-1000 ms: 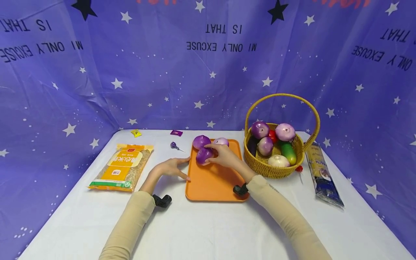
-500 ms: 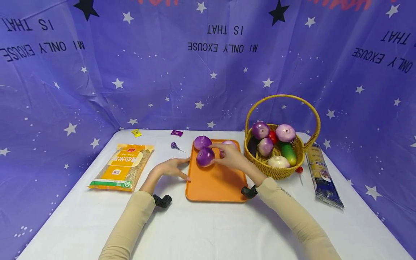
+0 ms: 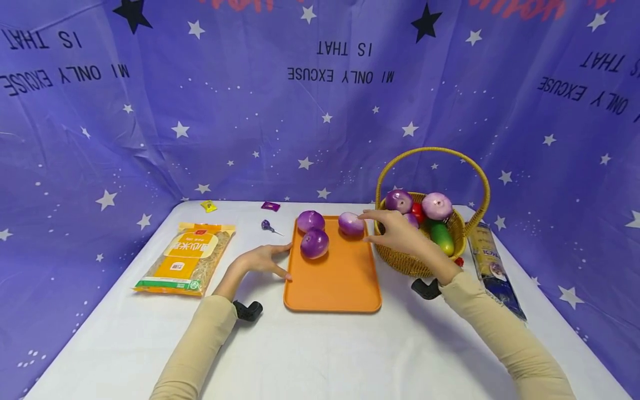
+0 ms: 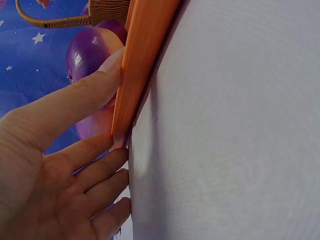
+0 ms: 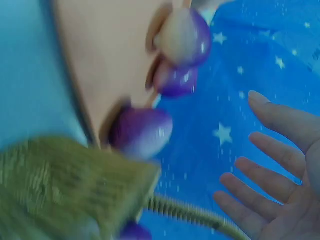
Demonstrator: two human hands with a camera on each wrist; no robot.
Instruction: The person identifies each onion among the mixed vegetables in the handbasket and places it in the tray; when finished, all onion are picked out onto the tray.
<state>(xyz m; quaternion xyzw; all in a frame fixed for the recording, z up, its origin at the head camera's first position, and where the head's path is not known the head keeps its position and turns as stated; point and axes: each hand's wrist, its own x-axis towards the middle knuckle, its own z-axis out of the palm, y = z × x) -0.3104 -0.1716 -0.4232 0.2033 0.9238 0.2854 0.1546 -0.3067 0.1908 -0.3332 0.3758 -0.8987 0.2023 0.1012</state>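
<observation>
My left hand (image 3: 261, 259) rests at the left edge of the orange tray (image 3: 334, 286), its thumb and fingertips touching the rim. In the left wrist view its fingers (image 4: 102, 172) are extended along the tray's side. Three purple onions sit on the tray: a front onion (image 3: 314, 243), a back-left onion (image 3: 310, 220) and a paler onion (image 3: 351, 223) at the back right. Nothing is in my right hand (image 3: 402, 230), which hovers before the wicker basket (image 3: 400, 263) with fingers spread. It hides part of the basket's contents.
The basket holds a dark purple onion (image 3: 398, 200), a pale onion (image 3: 437, 206), a cucumber (image 3: 441, 238) and something red. A yellow grain bag (image 3: 187, 258) lies left; a blue-and-gold packet (image 3: 492, 266) lies right. A lollipop (image 3: 266, 225) and wrapped candies (image 3: 270, 206) lie behind.
My right hand has let go of the front onion and moved right, off the tray toward the basket. The front onion stays on the tray. My left hand keeps its place.
</observation>
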